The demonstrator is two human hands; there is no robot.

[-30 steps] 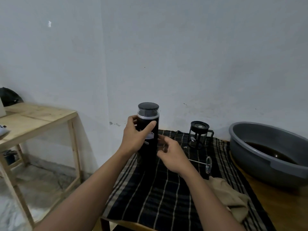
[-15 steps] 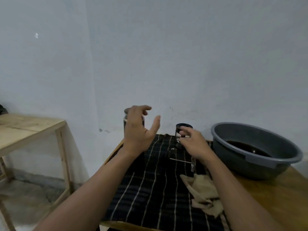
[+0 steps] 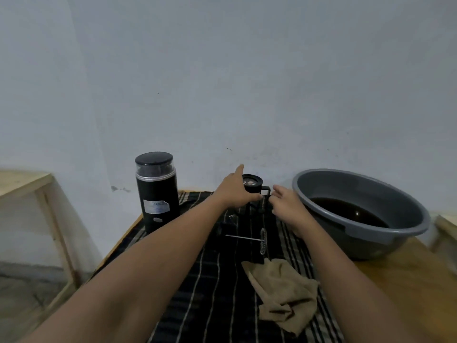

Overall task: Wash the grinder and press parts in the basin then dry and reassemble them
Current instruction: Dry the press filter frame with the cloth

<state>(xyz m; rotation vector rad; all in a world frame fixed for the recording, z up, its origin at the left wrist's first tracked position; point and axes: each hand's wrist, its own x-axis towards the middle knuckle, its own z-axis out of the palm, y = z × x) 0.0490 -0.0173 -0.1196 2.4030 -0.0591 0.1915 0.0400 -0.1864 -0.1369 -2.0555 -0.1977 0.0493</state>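
While both hands reach: one grinder (image 3: 157,191) | one press (image 3: 252,191) | one basin (image 3: 361,214)

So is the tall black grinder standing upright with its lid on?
Yes. The tall black cylindrical grinder stands upright on the black striped cloth, its dark round lid seated on top. Neither hand touches it.

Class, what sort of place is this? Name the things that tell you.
Probably a plain home room used as a makeshift washing-up corner: a grey basin of dark water, a striped cloth covering the table, bare painted wall.
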